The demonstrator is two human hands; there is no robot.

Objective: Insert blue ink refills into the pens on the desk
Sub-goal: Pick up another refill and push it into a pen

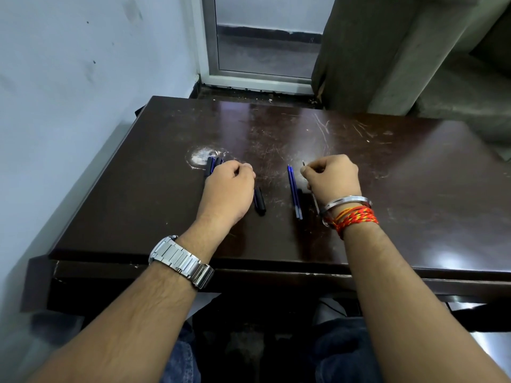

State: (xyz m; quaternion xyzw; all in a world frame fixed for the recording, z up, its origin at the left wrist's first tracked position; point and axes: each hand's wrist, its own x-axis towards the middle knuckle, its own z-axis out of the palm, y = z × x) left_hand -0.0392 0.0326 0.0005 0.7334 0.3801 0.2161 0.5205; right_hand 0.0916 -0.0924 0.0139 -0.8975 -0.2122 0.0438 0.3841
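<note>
Two blue ink refills (293, 192) lie side by side on the dark desk (401, 189), pointing away from me. My right hand (333, 176) rests just right of them, fingers curled around a thin refill whose tip (303, 163) sticks out past the knuckles. My left hand (228, 189) lies fisted over a group of dark blue pens (213, 164); whether it grips one is hidden. A dark pen piece (260, 201) lies between the two hands, beside my left hand.
The desk's left edge stands close to a pale wall (69, 92). A window frame (260, 51) and a brown curtain (359, 51) stand behind the far edge. A white scuff (199, 157) marks the desk by the pens.
</note>
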